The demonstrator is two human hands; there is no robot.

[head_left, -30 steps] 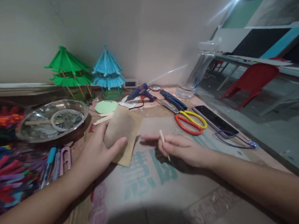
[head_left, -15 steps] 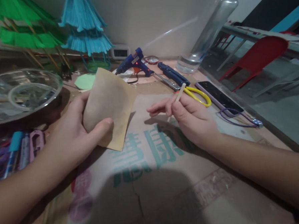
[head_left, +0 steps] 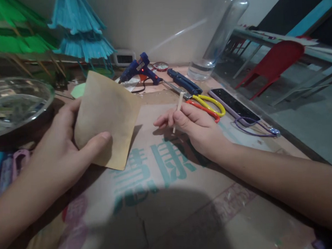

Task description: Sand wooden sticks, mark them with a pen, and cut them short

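My left hand [head_left: 80, 140] grips a sheet of sandpaper [head_left: 107, 116], tan and slightly curled, with the thumb across its face and the other fingers hidden behind it. Between the thumb and fingers of my right hand [head_left: 194, 126] is a short pale wooden stick [head_left: 179, 109], tilted nearly upright. The two hands are apart, both above a cardboard sheet [head_left: 165, 210] with green printed characters. Just beyond my right hand lie scissors [head_left: 209, 103] with yellow and orange handles.
A blue glue gun [head_left: 141, 70] with a lit red light rests at the back. Behind the scissors lies a dark blue tool [head_left: 184, 80]; a phone [head_left: 234, 104] is on the right. Left are a clear round container [head_left: 46, 108], markers [head_left: 4, 174] and a blue tiered paper model [head_left: 80, 32].
The view has turned a little to the right, so most things sit farther left. The stick is more upright in my right hand; both hands keep their holds.
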